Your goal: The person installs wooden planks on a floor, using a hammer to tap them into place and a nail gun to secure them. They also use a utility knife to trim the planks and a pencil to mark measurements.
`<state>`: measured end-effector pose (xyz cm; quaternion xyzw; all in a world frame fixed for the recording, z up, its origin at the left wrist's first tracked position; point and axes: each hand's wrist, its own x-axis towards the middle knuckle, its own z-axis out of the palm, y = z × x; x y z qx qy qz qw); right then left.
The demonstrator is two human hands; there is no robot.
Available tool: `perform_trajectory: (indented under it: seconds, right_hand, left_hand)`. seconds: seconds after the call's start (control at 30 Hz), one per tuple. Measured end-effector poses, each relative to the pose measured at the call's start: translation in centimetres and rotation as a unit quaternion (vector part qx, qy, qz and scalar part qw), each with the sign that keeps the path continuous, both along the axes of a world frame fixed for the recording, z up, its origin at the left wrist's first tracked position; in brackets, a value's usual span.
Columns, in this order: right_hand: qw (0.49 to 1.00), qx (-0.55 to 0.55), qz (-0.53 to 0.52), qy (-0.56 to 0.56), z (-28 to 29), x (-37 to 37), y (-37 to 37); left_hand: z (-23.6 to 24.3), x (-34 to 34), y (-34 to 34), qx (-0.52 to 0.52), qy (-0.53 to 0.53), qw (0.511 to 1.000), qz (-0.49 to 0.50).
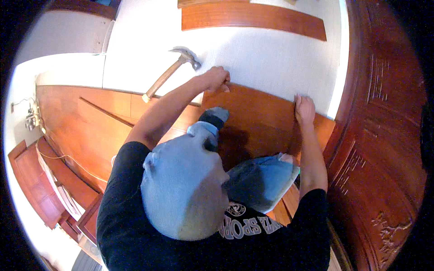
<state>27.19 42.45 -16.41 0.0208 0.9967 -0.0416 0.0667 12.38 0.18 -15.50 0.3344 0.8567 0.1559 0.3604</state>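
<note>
- The board [262, 113] is just under the two hands, at the person's front; its long axis goes from left to right, with the right part coming a little nearer to the body.
- The left hand [218, 79] is at the board's far left corner, fingers curled and narrow; the right hand [305, 109] is at its far edge, toward the right, also narrow. Both touch it, I think; whether they grip or only press, I cannot tell.
- No hand is clearly nearer to the board. What seems to matter is that its long far edge runs between them.
- Hammer [169, 74]: one, left of the board and somewhat beyond, on the white underlay [271, 58]. Its head points away from the person; the left hand is nearer to it.
- Planks: one is whole in sight, the loose plank [253, 18], well beyond the board; at least one more shows only partly there.
- Thin strip [106, 112]: one, well left of the board.
- Carved door [375, 113]: right of the board, one in my view.
</note>
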Motion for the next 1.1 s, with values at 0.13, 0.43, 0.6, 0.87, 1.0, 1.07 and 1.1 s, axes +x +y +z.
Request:
perform_trajectory:
  seconds: [0.13,0.43,0.6,0.87,1.0,1.07,1.1]
  right_hand:
    - [0.998,-0.007,-0.031,0.06,-1.1,0.3,-0.9]
    - [0.999,0.013,-0.035,0.017,-0.6,0.3,-0.6]
    - [0.997,-0.011,-0.069,-0.032,-0.9,-0.8,-0.6]
    - [0.996,0.009,0.002,0.094,2.5,-1.0,0.2]
    - [0.992,-0.001,-0.011,0.123,1.9,-4.6,-0.7]
    - [0.985,-0.038,0.007,0.166,2.6,-5.1,-3.2]
    - [0.987,-0.046,0.007,0.156,2.7,-5.4,-4.0]
  left_hand:
    - [-1.3,0.3,-1.0,0.043,0.009,0.999,0.028]
    - [-0.1,0.6,-0.4,0.027,0.008,0.999,0.027]
    - [-0.4,-0.8,-0.5,0.032,-0.033,0.996,0.074]
    - [3.8,-2.7,-0.5,0.064,0.035,0.997,0.009]
    - [6.5,-1.1,2.2,-0.043,0.029,0.996,-0.075]
    - [8.1,0.2,2.8,-0.05,0.062,0.994,-0.08]
    - [7.0,1.0,3.4,-0.054,0.041,0.995,-0.066]
